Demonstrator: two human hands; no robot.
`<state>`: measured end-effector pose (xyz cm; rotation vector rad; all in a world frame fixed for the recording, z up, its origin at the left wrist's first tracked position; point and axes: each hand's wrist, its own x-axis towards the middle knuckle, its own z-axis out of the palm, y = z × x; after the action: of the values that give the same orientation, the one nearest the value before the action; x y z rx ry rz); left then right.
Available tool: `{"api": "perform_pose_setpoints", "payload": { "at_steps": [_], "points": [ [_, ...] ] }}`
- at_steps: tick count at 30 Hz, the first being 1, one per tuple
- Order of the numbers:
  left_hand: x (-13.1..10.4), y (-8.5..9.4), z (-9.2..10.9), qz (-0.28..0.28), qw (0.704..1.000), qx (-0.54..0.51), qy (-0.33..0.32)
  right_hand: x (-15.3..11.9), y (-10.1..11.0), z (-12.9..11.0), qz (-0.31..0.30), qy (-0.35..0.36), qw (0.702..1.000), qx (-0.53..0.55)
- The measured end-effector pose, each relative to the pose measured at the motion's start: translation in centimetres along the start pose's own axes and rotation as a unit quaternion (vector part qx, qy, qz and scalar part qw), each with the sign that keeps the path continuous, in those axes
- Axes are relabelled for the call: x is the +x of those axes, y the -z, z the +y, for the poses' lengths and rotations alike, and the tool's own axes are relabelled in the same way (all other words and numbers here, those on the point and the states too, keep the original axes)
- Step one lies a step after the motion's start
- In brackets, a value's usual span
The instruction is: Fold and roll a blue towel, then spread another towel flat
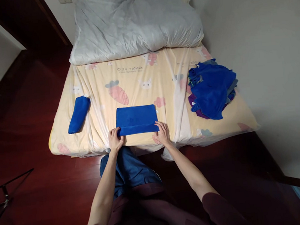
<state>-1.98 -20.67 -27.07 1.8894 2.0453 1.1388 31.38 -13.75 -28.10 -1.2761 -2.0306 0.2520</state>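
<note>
A blue cloth (136, 116) lies flat in a rectangle near the front edge of the bed, with a narrow strip folded over along its near side. My left hand (116, 139) pinches the near left corner of that strip between thumb and fingers. At the near right corner, my right hand (162, 132) grips the strip in the same way. A rolled blue cloth (78, 114) rests to the left, slightly tilted. On the right side of the bed sits a loose heap of blue cloths (213, 88), with some purple showing beneath.
The bed (136, 88) has a yellow sheet with carrot and rabbit prints under a thin, sheer cover. A bunched grey-white quilt (137, 20) lies at its far end. A black metal stand (5, 194) is on the floor at left; a wall borders the right.
</note>
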Motion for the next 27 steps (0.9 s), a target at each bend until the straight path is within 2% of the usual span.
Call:
{"api": "perform_pose_setpoints", "payload": {
  "at_steps": [8, 16, 19, 23, 27],
  "points": [
    [0.0, 0.3, -0.3, 0.017, 0.999, -0.042, 0.021, -0.1, -0.4, 0.5, 0.022, 0.001, 1.0, 0.015],
    [-0.3, 0.0, -0.7, 0.016, 0.995, -0.061, 0.083, -0.5, -0.7, 0.8, 0.032, -0.028, 0.997, 0.068],
    [-0.3, -0.3, -0.9, 0.031, 0.991, -0.062, 0.115, -0.7, -1.3, 1.4, 0.046, -0.067, 0.995, 0.065],
    [-0.2, -0.6, -0.9, 0.075, 0.981, -0.071, 0.166, -0.9, -2.4, 1.9, 0.067, -0.155, 0.982, 0.083],
    [0.0, -0.6, -0.5, 0.083, 0.971, -0.111, 0.195, -1.1, -2.9, 1.9, 0.07, -0.176, 0.972, 0.14]
  ]
}}
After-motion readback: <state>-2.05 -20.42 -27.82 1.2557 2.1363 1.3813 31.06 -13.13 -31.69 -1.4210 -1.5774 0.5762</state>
